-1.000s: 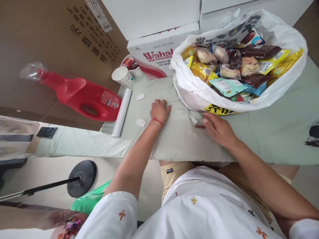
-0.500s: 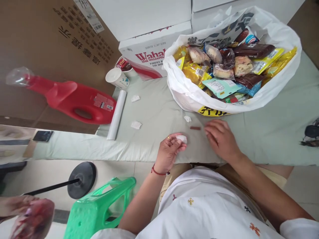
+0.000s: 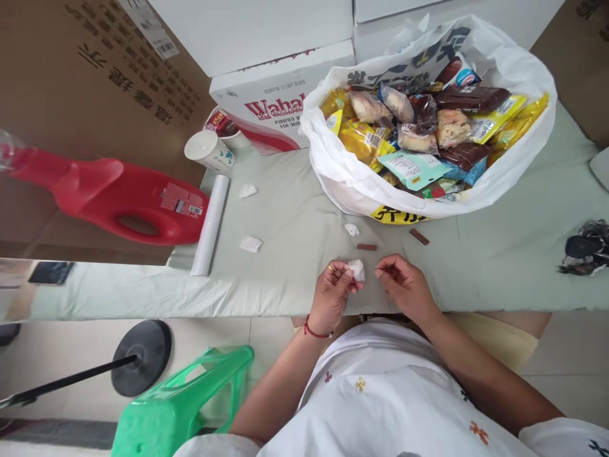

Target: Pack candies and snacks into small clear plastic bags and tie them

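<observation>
My left hand (image 3: pixel 333 292) pinches a small crumpled white wrapper (image 3: pixel 356 269) above the near edge of the pale green table (image 3: pixel 304 254). My right hand (image 3: pixel 404 289) is beside it, fingers curled in towards the wrapper; whether it holds anything is unclear. Just beyond my hands lie a small brown piece (image 3: pixel 366 247), another brown piece (image 3: pixel 419 237) and a white scrap (image 3: pixel 351 229). Behind them stands a large white plastic bag (image 3: pixel 361 184) full of packaged snacks.
A red jug (image 3: pixel 118 197) lies on its side at the left by a white roll (image 3: pixel 210 225), a paper cup (image 3: pixel 207 149) and two white scraps. A Wahaha carton (image 3: pixel 266 101) stands behind. A green stool (image 3: pixel 181 400) is below the table. Dark items (image 3: pixel 583 249) lie far right.
My left hand picked up a white wrapper from the table and drew it back to the near edge. My right hand pulled back towards it, leaving the brown pieces on the table.
</observation>
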Motion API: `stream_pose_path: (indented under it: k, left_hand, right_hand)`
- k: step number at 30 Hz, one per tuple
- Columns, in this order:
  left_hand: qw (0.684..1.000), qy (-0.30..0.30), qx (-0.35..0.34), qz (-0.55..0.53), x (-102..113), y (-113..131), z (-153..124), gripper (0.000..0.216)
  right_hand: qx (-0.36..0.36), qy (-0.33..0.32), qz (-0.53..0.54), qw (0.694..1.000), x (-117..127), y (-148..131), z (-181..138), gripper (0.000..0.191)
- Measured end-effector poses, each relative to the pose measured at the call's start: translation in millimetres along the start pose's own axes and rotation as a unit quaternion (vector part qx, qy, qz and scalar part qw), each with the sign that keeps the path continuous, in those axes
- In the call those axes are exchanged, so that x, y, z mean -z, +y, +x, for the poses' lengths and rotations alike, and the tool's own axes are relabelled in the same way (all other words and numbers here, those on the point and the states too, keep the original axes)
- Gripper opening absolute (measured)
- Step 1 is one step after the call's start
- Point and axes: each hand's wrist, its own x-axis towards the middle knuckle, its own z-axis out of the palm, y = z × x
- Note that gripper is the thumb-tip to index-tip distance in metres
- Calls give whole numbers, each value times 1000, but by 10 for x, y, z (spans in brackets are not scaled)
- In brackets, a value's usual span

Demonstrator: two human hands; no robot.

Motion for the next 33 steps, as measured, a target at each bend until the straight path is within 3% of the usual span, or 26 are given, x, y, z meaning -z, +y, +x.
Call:
stream_pose_path:
  k: [3,6,15,22,24,26,29,31,33]
  left_hand:
    - [1000,-3,1,4,-9,11,-15,46]
    - [999,-21,19,17,-24,34,-32,46]
    - [997,-13,29,70,-58,81,-12,46]
    - [994,-8,106,22,25,100,-37,48]
    - [997,8,57,48,81,96,-43,47]
    - [993,32,-59,100,125,106,-60,42]
    - [947,13,-224,229,147,162,-94,52]
    - [917,-26,-253,308,139,205,-100,49]
    - [917,-37,-224,327,129,228,-84,20]
  right_hand:
    - [120,-28,-107,987,-54,-19,-36,18]
    - [153,-20,-146,977,-87,-10,-9,12]
    - [70,-46,-118,989,40,8,-6,19]
    - [-38,-44,-11,998,96,-4,7,27]
    - [-76,-38,34,996,112,6,27,31]
    - [-110,-33,80,990,121,3,44,35]
    - [-140,-44,123,982,117,-42,57,38]
    - [-146,-72,128,978,115,-89,69,39]
    - [-135,-95,112,980,129,-129,95,38]
